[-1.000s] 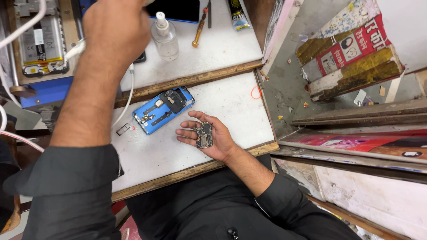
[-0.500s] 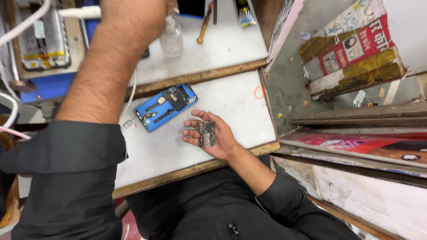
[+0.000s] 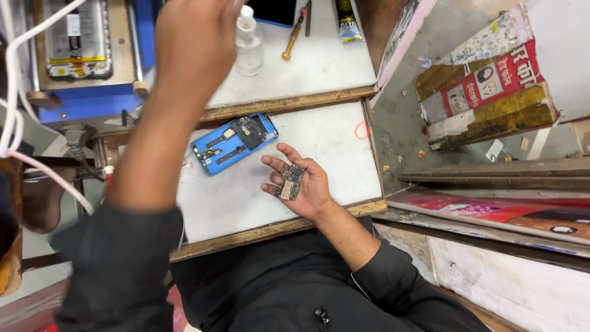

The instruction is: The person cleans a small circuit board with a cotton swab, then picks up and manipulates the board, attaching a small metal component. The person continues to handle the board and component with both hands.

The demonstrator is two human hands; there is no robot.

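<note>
Right hand (image 3: 302, 184): palm up, cradling a small circuit board (image 3: 290, 182) over the tabletop (image 3: 326, 147).
Left hand (image 3: 193, 46): raised near the clear bottle (image 3: 249, 40); grip unclear.
Care: I'd keep the palm level, beside the opened blue phone (image 3: 235, 142).

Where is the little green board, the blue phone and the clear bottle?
circuit board (image 3: 290, 182), head view, middle of the board lying in the right hand's palm.
blue phone (image 3: 233, 143), head view, centre of its opened back.
clear bottle (image 3: 249, 49), head view, its see-through body.

White surface (image 3: 319, 154) with wooden edge: blue phone frame (image 3: 233, 142) just left of the grip; bottle (image 3: 249, 43), screwdriver (image 3: 292, 38) and tube (image 3: 346, 21) well beyond it.
</note>
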